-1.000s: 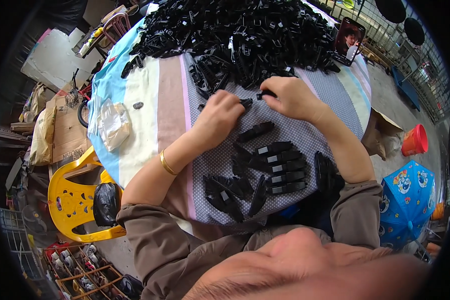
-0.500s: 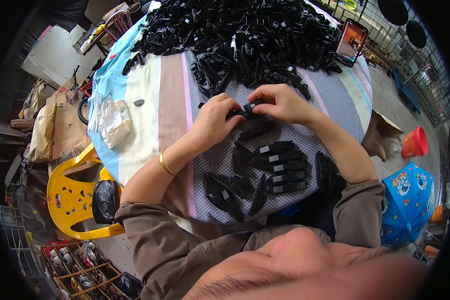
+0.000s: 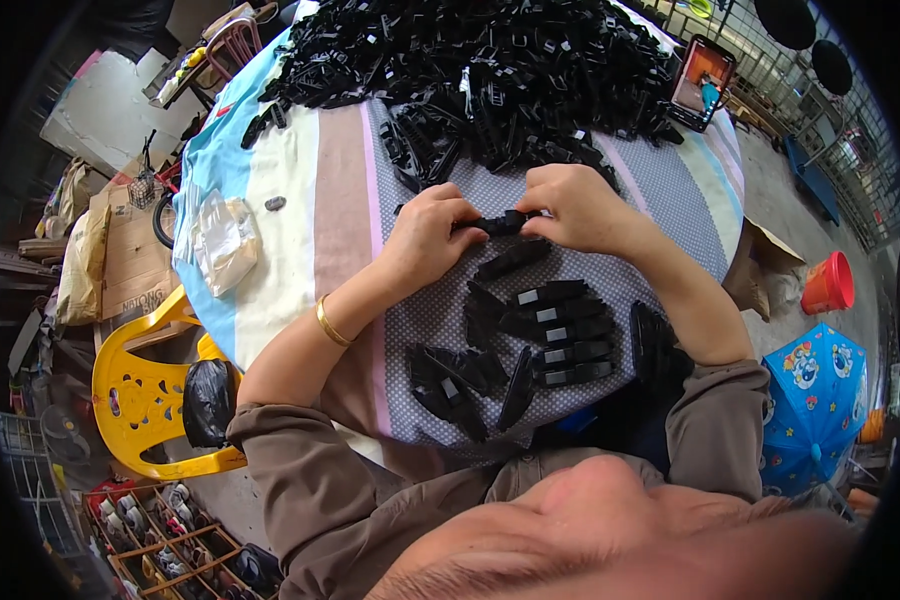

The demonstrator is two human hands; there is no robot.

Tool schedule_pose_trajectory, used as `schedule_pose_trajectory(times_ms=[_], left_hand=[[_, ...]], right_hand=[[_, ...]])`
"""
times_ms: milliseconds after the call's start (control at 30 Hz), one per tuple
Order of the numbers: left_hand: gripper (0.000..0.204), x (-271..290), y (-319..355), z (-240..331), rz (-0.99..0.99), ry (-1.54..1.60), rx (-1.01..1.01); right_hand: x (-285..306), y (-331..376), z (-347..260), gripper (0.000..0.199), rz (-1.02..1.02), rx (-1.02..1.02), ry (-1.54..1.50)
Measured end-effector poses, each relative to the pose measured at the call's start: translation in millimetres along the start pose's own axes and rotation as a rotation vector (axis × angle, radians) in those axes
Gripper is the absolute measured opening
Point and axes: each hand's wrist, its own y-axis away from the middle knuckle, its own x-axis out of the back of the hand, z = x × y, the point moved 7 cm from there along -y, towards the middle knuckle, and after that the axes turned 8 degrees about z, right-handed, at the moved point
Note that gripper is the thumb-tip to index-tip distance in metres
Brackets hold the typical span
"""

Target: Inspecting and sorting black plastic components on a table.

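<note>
My left hand point(image 3: 432, 235) and my right hand point(image 3: 568, 205) meet over the table and together grip one small black plastic part point(image 3: 498, 223) between their fingertips. Just beyond them lies a large heap of black plastic parts point(image 3: 480, 70). Nearer to me, several similar black pieces point(image 3: 560, 335) lie in a row on the dotted cloth, with a few more point(image 3: 460, 380) loose beside them. A gold bangle point(image 3: 327, 322) sits on my left wrist.
The round table has a striped and dotted cloth point(image 3: 300, 200). A clear plastic bag point(image 3: 225, 240) lies at its left. A phone point(image 3: 702, 80) stands at the far right. A yellow plastic chair point(image 3: 135, 400), red bucket point(image 3: 828, 285) and blue umbrella point(image 3: 815, 385) stand around.
My right hand came back from the heap toward my left hand. Both hands now close together on one black part, slightly nearer to me than before.
</note>
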Motion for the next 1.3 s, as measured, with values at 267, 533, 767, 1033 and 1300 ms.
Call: schedule_pose_trajectory(times_ms=[267,533,767,1033,1300], left_hand=[[0.020,-2,-12,9,-0.172,-0.078,-0.194],[0.031,21,-21,-25,0.218,-0.483,-0.182],[0.033,25,-16,-14,0.333,-0.546,-0.241],[0.033,-16,3,33,-0.103,-0.171,-0.480],[0.022,-8,-4,12,0.062,-0.093,-0.249]], right_hand=[[3,0,-3,0.020,-0.034,0.028,-0.122],[28,4,22,0.030,0.304,-0.011,0.243],[18,5,42,0.023,0.185,-0.192,0.451],[17,4,34,0.014,0.284,-0.056,0.429],[15,-2,18,0.014,0.233,-0.102,-0.070]])
